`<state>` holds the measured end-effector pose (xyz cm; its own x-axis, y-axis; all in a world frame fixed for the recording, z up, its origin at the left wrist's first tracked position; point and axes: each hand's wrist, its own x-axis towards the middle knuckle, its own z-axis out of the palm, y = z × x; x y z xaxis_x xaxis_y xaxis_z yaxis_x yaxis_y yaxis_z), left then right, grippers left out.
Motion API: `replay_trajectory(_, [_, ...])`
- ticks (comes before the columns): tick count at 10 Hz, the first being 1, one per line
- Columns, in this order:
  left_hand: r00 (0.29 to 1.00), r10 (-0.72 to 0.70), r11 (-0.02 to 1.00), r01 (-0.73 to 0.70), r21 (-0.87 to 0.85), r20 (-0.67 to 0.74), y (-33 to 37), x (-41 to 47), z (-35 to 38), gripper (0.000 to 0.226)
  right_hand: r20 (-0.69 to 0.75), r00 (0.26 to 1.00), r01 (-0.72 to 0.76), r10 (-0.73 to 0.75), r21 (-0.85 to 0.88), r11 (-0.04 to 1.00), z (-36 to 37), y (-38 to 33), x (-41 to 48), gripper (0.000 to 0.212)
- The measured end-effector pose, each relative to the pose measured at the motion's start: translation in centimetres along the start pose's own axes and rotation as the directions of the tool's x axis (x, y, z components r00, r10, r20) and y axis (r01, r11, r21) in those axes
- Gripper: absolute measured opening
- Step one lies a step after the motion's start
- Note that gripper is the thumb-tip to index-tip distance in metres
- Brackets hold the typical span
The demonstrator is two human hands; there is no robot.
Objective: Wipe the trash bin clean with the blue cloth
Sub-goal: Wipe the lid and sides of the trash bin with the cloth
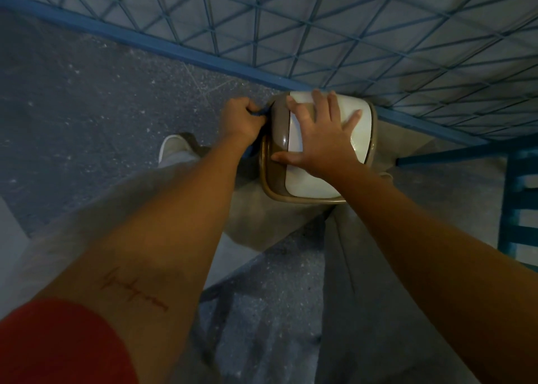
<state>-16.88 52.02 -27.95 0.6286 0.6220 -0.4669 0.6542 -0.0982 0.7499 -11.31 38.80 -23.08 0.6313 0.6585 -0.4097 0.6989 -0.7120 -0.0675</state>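
Note:
A small trash bin [276, 162] with a tan body and a white swing lid stands on the floor between my legs, seen from above. My right hand [317, 133] lies flat on the lid with its fingers spread. My left hand [241, 121] is closed around the blue cloth [257, 112] and presses it against the bin's left side. Only a small dark-blue edge of the cloth shows past my fingers; the rest is hidden by the hand and wrist.
A blue metal bed frame [203, 60] with a wire mesh base runs right behind the bin. A blue ladder-like frame [521, 197] stands at the right. My light shoe [171, 147] rests on the speckled grey floor to the left.

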Motion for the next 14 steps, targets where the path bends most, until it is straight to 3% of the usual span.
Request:
replay_trajectory(1, [0.997, -0.060, 0.998, 0.061, -0.024, 0.050, -1.2, -1.5, -0.2, 0.002, -0.012, 1.000, 0.010, -0.010, 0.000, 1.000, -0.1, 0.0, -0.2, 0.098])
replay_trajectory(3, [0.974, -0.211, 0.977, 0.214, -0.027, 0.089, -3.6, -5.8, 0.6, 0.025, -0.025, 1.000, 0.011, -0.011, -0.009, 1.000, -0.1, 0.0, -0.3, 0.097])
replay_trajectory(4, [0.958, -0.287, 0.949, 0.287, -0.130, 0.013, -4.3, -7.0, 1.7, 0.030, -0.028, 1.000, 0.010, -0.011, -0.019, 1.000, -0.1, 0.0, -0.4, 0.097])
replay_trajectory(6, [0.967, -0.237, 0.967, 0.227, -0.115, -0.089, -3.4, -6.4, 1.9, 0.009, -0.022, 1.000, 0.013, -0.013, -0.013, 1.000, -0.1, -0.1, -0.3, 0.097])
replay_trajectory(7, [0.968, -0.213, 0.973, 0.198, -0.116, -0.135, -2.8, -5.4, 1.9, 0.015, -0.022, 1.000, 0.003, -0.004, -0.019, 1.000, 0.0, 0.0, -0.1, 0.098])
replay_trajectory(9, [0.990, -0.118, 0.993, 0.116, -0.030, -0.081, -1.4, -1.7, 0.7, 0.007, -0.011, 1.000, 0.012, -0.012, -0.011, 1.000, 0.0, -0.1, 0.2, 0.100])
replay_trajectory(10, [0.996, -0.071, 0.997, 0.072, 0.020, -0.061, -0.2, 0.8, 0.4, 0.028, -0.012, 1.000, 0.008, -0.009, -0.018, 1.000, 0.2, 0.0, 0.3, 0.100])
replay_trajectory(11, [1.000, -0.014, 0.996, 0.016, 0.083, -0.023, 1.3, 3.0, 0.2, 0.029, -0.040, 0.999, 0.018, -0.020, -0.042, 0.999, 0.6, 0.2, 0.2, 0.100])
replay_trajectory(12, [0.998, 0.058, 0.987, -0.054, 0.149, -0.024, 2.1, 4.5, 0.5, 0.016, -0.068, 0.997, 0.027, -0.031, -0.048, 0.998, 0.8, 0.2, 0.0, 0.100])
replay_trajectory(14, [0.999, 0.029, 0.994, -0.026, 0.110, -0.021, 1.1, 2.9, 0.3, 0.031, -0.051, 0.998, 0.019, -0.022, -0.046, 0.999, 0.6, 0.2, -0.1, 0.100])
